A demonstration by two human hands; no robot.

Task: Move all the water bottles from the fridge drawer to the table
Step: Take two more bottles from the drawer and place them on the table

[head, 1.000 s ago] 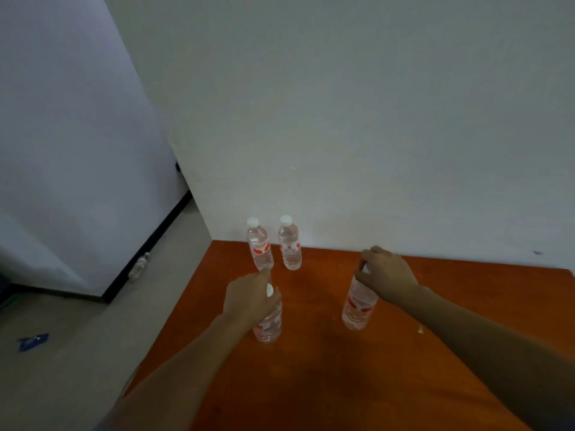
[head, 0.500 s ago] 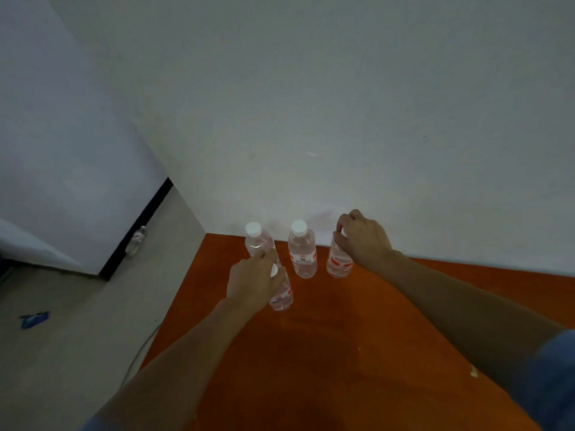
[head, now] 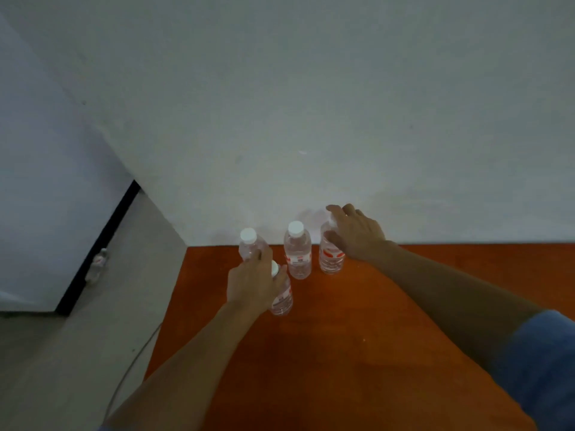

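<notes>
Four clear water bottles with white caps and red labels stand at the far left corner of the orange table (head: 342,353). Against the wall stand the left bottle (head: 249,242), the middle bottle (head: 297,251) and the right bottle (head: 330,259). My right hand (head: 356,236) is over the right bottle's top, hiding the cap, with thumb and fingers loosely around the neck. A fourth bottle (head: 282,298) stands nearer to me. My left hand (head: 253,283) grips its upper part, and its cap shows between my fingers.
A white wall runs right behind the table's far edge. To the left are a grey floor, a white panel with a black edge (head: 102,241), another bottle (head: 98,264) on the floor beside it, and a thin cable (head: 133,362).
My right hand carried its bottle from mid-table to the back row beside the middle bottle, and its fingers have since loosened. My left hand moved its bottle slightly farther in. The view tilted down.
</notes>
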